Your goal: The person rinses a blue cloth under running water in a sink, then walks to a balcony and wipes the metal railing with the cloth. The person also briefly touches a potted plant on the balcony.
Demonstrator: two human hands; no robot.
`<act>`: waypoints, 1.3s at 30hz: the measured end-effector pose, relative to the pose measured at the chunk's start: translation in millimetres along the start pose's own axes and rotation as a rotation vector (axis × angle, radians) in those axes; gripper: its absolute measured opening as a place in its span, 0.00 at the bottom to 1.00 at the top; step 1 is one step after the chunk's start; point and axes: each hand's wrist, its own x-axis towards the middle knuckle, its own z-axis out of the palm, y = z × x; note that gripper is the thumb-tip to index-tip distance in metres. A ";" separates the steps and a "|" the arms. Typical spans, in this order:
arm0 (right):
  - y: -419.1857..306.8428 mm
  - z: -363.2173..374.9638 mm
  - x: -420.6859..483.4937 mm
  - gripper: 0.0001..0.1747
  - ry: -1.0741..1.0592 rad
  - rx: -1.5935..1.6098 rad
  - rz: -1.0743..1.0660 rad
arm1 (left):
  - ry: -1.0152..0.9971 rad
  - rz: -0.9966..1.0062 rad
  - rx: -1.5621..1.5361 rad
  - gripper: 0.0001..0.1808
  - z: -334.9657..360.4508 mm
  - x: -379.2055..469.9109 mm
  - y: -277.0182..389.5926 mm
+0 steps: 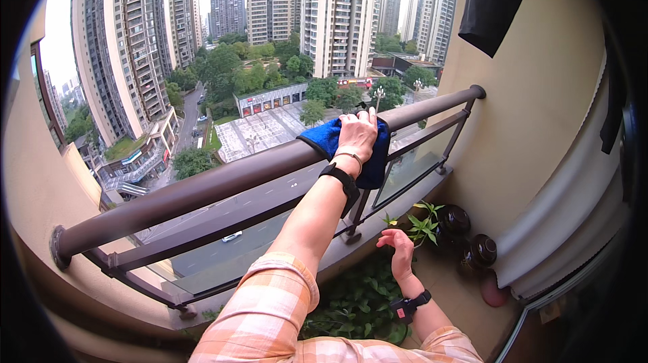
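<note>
A blue cloth with a dark border is draped over the brown metal handrail of a balcony railing. On top of it lies my left hand, fingers over the rail, pressing the cloth against it; the fingertips on the far side are partly hidden. My right hand hangs lower, inside the railing, with its fingers loosely curled and nothing in them. It is close to a green leafy plant and does not touch the railing. Both wrists wear black straps.
Dark glazed jars stand on the tiled floor by the right wall. Leafy plants grow below the railing. A pale curtain hangs at the right, dark clothing above. Glass panels fill the lower railing; beyond lie a street and towers.
</note>
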 end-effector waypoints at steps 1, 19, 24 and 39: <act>0.9 -3.3 -3.6 0.26 -0.005 0.000 0.021 | -0.017 0.021 -0.006 0.39 4.1 2.5 2.7; -18.8 41.8 -36.6 0.26 -0.234 0.184 0.115 | 0.045 -0.204 0.090 0.41 -190.8 -244.0 -177.6; -21.1 80.1 -38.5 0.24 -0.314 0.221 0.123 | 0.056 -0.394 0.264 0.29 -258.5 -359.5 -270.9; 11.0 89.5 -30.9 0.23 -0.307 0.233 0.188 | 0.302 -0.523 0.336 0.17 -248.2 -359.7 -270.0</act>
